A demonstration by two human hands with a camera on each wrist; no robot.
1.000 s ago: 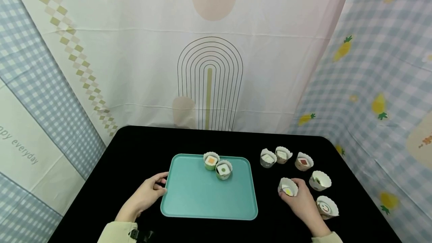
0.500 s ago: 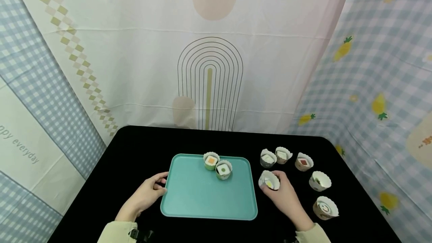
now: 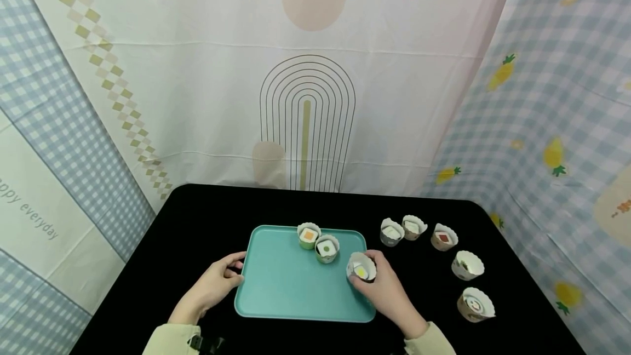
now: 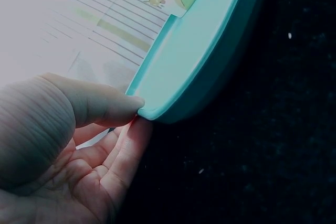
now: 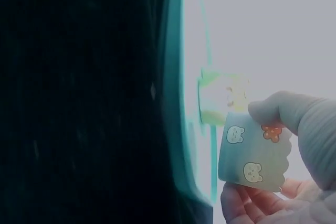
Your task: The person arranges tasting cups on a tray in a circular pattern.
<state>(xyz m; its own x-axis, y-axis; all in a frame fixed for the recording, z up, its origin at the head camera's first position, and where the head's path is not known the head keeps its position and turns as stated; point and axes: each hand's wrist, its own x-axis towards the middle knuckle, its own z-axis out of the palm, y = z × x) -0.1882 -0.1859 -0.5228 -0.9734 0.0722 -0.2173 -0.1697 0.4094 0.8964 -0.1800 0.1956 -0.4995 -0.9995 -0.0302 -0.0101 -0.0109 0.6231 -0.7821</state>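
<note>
A turquoise tray [image 3: 296, 295] lies on the black table. My left hand [image 3: 212, 284] pinches its left rim; the left wrist view shows the thumb [image 4: 107, 103] above the edge and fingers beneath. Between thumb and fingers, my right hand [image 3: 386, 289] holds a paper baking cup [image 3: 361, 267] over the tray's right side. Inside that cup is a white piece with a yellow centre. Bears are printed on the cup wall [image 5: 252, 153] in the right wrist view. Toward the tray's back stand two more baking cups, one with an orange-topped piece [image 3: 309, 235], one with a green-dotted piece [image 3: 326, 248].
Several filled baking cups form a curve on the table's right: two pale ones, a grey-walled cup [image 3: 391, 232] and its neighbour [image 3: 413, 227], then a red-topped one [image 3: 444, 237], another [image 3: 467, 265], and the nearest [image 3: 475, 304]. Patterned curtains [image 3: 212, 97] hang behind the table.
My right hand has carried the baking cup leftward from beside the other cups to over the tray's right side. The left hand and the tray have stayed in place.
</note>
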